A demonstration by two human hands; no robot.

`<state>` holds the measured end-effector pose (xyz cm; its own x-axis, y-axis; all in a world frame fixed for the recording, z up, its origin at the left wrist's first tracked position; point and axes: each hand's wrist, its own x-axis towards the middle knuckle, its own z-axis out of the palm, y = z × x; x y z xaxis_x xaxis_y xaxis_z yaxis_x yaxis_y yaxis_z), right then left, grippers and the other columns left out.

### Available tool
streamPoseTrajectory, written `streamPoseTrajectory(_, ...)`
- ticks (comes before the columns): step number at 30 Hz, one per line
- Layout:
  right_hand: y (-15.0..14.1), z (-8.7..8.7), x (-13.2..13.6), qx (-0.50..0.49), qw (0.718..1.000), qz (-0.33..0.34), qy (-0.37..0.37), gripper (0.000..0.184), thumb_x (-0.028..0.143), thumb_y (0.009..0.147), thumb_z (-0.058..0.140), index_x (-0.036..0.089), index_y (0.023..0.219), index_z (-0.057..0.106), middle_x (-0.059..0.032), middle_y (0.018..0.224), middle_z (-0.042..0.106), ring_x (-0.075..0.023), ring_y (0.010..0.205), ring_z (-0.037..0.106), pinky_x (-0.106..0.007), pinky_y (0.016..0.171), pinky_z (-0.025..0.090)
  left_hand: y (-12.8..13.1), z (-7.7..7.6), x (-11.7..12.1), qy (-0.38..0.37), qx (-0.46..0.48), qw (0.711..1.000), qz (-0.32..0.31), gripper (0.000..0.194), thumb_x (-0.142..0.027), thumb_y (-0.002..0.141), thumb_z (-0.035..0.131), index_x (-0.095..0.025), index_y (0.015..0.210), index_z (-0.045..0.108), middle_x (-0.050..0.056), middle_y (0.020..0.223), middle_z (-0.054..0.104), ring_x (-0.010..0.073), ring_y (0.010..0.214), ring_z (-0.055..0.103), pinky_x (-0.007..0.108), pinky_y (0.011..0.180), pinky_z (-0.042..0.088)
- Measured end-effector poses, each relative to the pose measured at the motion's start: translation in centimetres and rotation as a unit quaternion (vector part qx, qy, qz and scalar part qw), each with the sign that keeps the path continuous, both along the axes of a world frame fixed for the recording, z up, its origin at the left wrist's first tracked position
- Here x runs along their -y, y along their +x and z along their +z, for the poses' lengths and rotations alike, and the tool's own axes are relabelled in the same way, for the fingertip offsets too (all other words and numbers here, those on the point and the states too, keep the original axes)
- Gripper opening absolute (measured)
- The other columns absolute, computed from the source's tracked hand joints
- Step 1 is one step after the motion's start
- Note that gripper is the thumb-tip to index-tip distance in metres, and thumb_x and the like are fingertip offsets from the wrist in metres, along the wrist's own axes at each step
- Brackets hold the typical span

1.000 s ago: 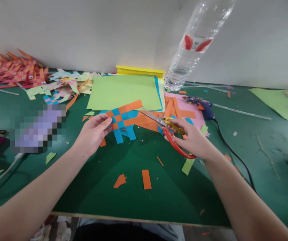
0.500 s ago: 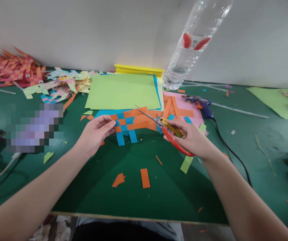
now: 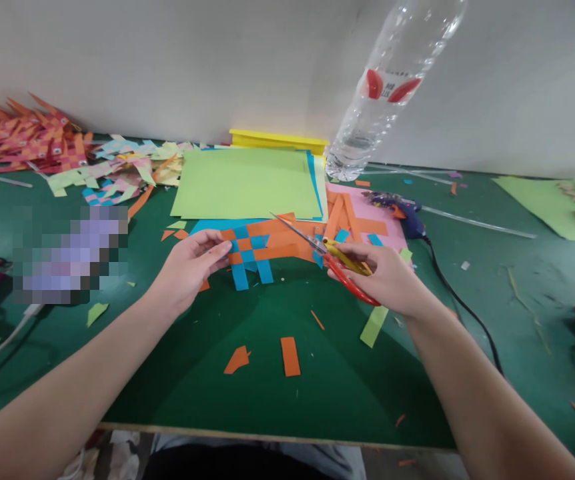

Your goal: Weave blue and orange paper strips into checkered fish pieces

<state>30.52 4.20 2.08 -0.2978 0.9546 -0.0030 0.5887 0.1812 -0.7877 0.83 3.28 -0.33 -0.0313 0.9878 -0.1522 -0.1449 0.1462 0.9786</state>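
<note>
Between thumb and fingers, my left hand (image 3: 192, 263) pinches the left end of a woven piece of orange and blue paper strips (image 3: 248, 244). Loose blue strip ends hang from its lower edge, and orange strips stretch from it to the right. My right hand (image 3: 382, 273) grips scissors (image 3: 350, 277) with red and yellow handles. Their blades point up and left, above the orange strips, and look nearly closed. Behind my right hand, more orange and blue strips lie on a pink sheet (image 3: 395, 230).
Green sheets (image 3: 247, 183) lie stacked ahead, and a tilted water bottle (image 3: 382, 93) stands behind. A glue gun (image 3: 402, 210) trails its cord on the right. Left are a blurred device (image 3: 72, 257), paper scraps (image 3: 122, 167) and woven orange-red pieces (image 3: 32, 140). Orange scraps (image 3: 290, 356) lie in front.
The scissor handles have drawn slightly closer together in my right hand, the red one rising a little. My left hand and the woven paper stay practically in place.
</note>
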Motion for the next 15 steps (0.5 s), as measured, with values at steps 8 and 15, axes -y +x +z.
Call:
streamPoseTrajectory(8,0.38,-0.67,-0.23,-0.019,0.998,-0.055,0.033,0.039,0.039,0.074,0.069,0.020,0.108,0.063,-0.0099,0.105,0.072,-0.0290,0.096,0.069,-0.050,0.090,0.055,-0.35,-0.20,-0.24,0.004,0.008,0.999,0.033,0.021,-0.031,0.074,0.077,-0.018,0.084,0.064,0.001,0.088,0.067,0.0155,0.085,0.065,0.033,0.085,0.054)
streamPoseTrajectory(15,0.47,0.22,0.19,0.049,0.997,-0.047,0.021,0.057,0.052,0.071,0.068,0.019,0.115,0.055,-0.0146,0.112,0.067,-0.0329,0.100,0.066,-0.050,0.086,0.056,-0.37,0.24,-0.48,0.001,0.059,0.994,0.095,0.020,-0.024,0.069,0.079,-0.017,0.079,0.063,-0.001,0.081,0.065,0.0122,0.075,0.062,0.028,0.076,0.054)
